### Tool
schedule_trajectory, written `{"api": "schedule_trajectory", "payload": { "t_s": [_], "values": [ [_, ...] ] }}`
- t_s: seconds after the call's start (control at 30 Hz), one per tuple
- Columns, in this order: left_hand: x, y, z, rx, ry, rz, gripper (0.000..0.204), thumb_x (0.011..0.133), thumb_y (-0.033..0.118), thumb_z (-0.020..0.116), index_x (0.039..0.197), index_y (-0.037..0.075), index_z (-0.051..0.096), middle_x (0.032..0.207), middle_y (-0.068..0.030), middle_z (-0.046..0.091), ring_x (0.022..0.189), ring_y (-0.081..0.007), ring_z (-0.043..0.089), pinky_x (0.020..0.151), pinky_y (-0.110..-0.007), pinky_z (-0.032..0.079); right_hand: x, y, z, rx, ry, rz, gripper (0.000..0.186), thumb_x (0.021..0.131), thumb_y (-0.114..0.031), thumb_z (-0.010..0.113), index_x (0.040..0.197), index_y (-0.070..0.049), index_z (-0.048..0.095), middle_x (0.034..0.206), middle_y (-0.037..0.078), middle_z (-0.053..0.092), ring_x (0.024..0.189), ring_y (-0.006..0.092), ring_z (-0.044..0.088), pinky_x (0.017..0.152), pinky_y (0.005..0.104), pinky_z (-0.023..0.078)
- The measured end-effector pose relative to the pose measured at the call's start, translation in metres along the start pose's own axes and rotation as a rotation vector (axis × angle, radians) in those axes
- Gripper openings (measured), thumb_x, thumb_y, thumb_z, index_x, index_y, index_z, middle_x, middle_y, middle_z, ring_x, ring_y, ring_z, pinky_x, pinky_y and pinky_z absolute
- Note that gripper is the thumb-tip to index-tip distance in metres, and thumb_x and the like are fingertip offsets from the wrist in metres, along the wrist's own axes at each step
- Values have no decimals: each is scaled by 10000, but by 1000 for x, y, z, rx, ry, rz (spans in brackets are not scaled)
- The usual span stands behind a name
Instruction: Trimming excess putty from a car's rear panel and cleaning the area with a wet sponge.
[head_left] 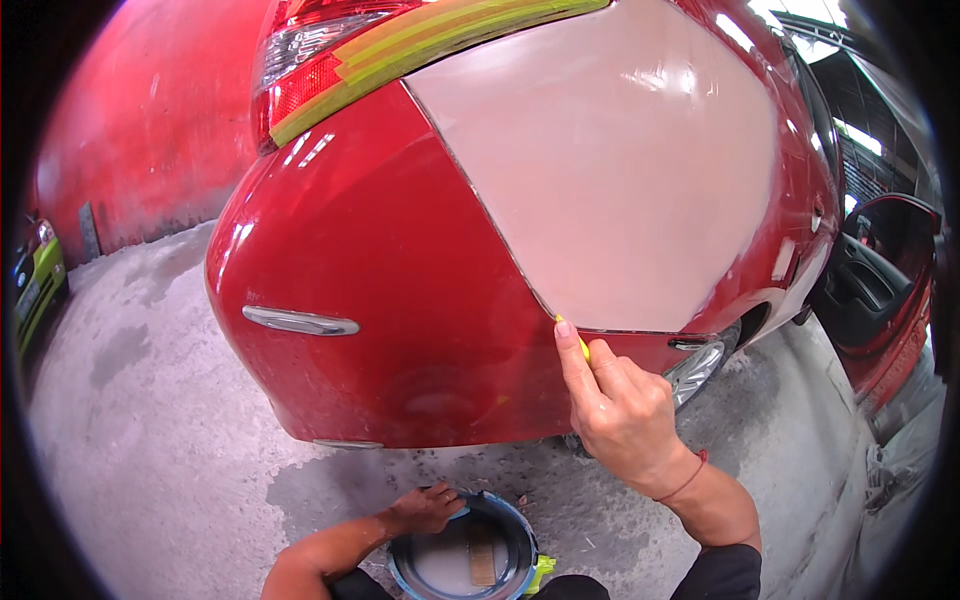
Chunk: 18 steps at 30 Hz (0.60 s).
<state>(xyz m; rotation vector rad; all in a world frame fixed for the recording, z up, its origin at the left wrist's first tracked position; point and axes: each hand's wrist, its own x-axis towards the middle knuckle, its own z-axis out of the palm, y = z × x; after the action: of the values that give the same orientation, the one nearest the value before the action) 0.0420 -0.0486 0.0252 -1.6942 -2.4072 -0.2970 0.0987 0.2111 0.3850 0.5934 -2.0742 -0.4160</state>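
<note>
My right hand (pixel 628 412) pinches a small slim yellow tool (pixel 585 349), its index finger stretched along it. The tool's tip touches the seam at the lower corner where the red bumper (pixel 390 270) meets the rear side panel (pixel 610 170). A pale pinkish, matt patch covers most of that panel. Low in front of me, my left hand (pixel 428 509) rests at the far left rim of a round basin (pixel 522 522), its fingers curled. A bit of light blue shows by its fingertips; I cannot make out what it is. Cloudy water and a brown rectangular block (pixel 481 562) are in the basin.
Yellow-green masking tape (pixel 440 40) borders the tail light (pixel 300 80). The rear wheel (pixel 700 372) and an open car door (pixel 875 285) are at the right. A green vehicle (pixel 42 275) stands far left by a red wall (pixel 140 130). Wet patches mark the concrete floor (pixel 150 400).
</note>
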Motion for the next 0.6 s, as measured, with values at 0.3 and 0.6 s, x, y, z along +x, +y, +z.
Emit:
{"api": "schedule_trajectory", "payload": {
  "t_s": [0.3,0.6],
  "values": [
    [7,0,1,18,17,-12,428,786,198,674,1197,82,660,1073,-52,633,1118,-235,569,781,-377,611,-14,2,-17,68,-129,94,622,771,-12,726,1386,-11,636,906,86,656,600,170,594,536,317,515],
    [-3,-3,5,-50,-29,-27,411,834,210,637,1221,69,627,1168,-66,630,1179,-236,561,770,-399,600,13,-9,-7,301,149,314,400,938,-39,710,1325,24,628,786,93,667,597,236,652,541,356,534]
  ]
}}
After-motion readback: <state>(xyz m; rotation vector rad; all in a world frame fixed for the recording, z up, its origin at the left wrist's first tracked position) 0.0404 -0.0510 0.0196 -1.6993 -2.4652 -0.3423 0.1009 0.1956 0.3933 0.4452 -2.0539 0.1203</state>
